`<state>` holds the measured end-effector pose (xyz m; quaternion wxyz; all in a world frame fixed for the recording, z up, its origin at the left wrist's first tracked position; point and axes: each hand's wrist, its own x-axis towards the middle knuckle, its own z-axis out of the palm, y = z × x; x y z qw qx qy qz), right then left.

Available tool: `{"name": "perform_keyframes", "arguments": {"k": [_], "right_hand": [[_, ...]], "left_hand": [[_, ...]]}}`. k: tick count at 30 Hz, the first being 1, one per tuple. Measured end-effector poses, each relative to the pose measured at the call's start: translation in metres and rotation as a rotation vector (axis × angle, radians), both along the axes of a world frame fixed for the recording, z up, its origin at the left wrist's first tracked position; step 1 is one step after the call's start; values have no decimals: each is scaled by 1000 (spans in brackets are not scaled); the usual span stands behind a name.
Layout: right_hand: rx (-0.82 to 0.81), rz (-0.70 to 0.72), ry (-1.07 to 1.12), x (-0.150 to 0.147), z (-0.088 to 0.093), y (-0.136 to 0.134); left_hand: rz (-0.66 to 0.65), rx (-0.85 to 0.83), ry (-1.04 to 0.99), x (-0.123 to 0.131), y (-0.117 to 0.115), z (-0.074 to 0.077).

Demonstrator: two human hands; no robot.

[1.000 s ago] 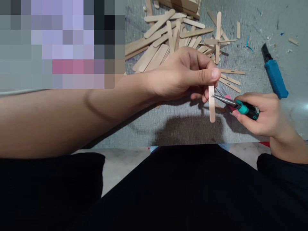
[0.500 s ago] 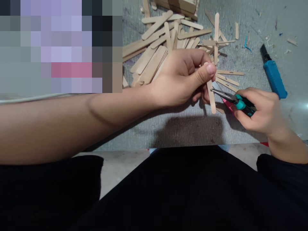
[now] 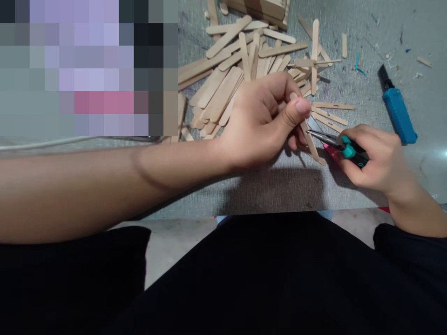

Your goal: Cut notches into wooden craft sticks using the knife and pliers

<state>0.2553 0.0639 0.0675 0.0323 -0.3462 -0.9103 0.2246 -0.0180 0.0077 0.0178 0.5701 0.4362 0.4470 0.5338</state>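
Left hand (image 3: 267, 118) pinches a wooden stick (image 3: 314, 147) at centre-right; right hand (image 3: 379, 156) grips pliers (image 3: 348, 148); excess tip twist could split the wooden stick.

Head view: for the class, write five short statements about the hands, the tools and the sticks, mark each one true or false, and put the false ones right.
1. The right hand holds the pliers. True.
2. The left hand holds the knife. False: it holds a stick, and the knife lies on the table.
3. The pliers' tips are at the stick in the left hand. True.
4. The knife's handle is pink. False: it is blue.
5. In the picture, the pile of sticks lies to the left of the knife. True.
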Motion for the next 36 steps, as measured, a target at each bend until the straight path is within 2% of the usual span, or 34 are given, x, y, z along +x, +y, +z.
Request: {"name": "perform_keyframes", "arguments": {"k": [2,6,10,12,19,22,28,31,36], "right_hand": [[72,18,34,2,-4,-1],[245,83,239,5,-15,0],[266,109,262,5,-18,2],[277,118,261,5,-18,3],[329,160,280,6,-18,7],[328,186,288,6,-18,9],[343,224,277,9,-17,13],[352,239,247,9,-16,13],[433,261,322,2,-19,11]], "left_hand": [[-1,34,-21,0,0,-3],[-36,137,-155,2,4,-13],[-12,31,-219,4,6,-14],[-40,-21,-229,4,7,-12],[-270,94,-421,2,14,-23],[-363,4,-476,2,14,-21],[-392,-323,-517,0,4,2],[-499,-320,-595,-1,2,3],[-732,-297,-700,1,2,-2]]}}
